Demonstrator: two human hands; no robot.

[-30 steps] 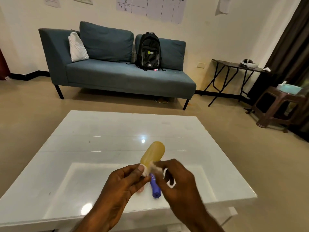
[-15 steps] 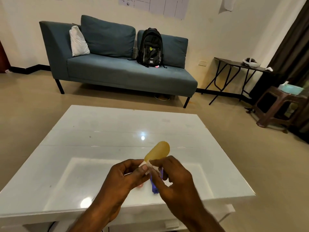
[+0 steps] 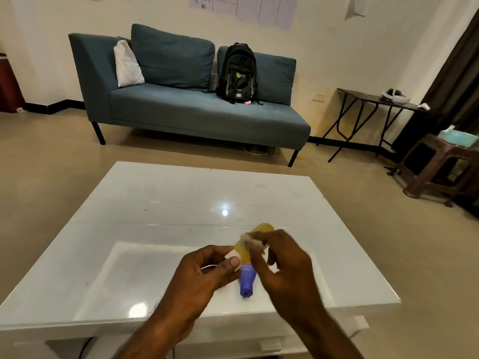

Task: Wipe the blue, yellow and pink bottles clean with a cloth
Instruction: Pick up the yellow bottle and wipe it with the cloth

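My left hand (image 3: pixel 207 270) grips the yellow bottle (image 3: pixel 245 251) by its white cap end, holding it tilted up and away above the table. My right hand (image 3: pixel 281 263) presses a small white cloth (image 3: pixel 250 242) against the bottle's side, partway up its body. The blue bottle (image 3: pixel 246 282) lies on the white table (image 3: pixel 155 229) just below my hands, cap toward me. Only a pink sliver of the pink bottle (image 3: pixel 225 287) shows under my left hand.
A blue sofa (image 3: pixel 194 110) with a black backpack (image 3: pixel 237 73) stands beyond the table. A dark folding side table (image 3: pixel 373 99) and a brown stool (image 3: pixel 438 167) stand at the right, by a dark curtain.
My right hand has slid the cloth from the cap end up along the yellow bottle's body. The view has tilted down slightly.
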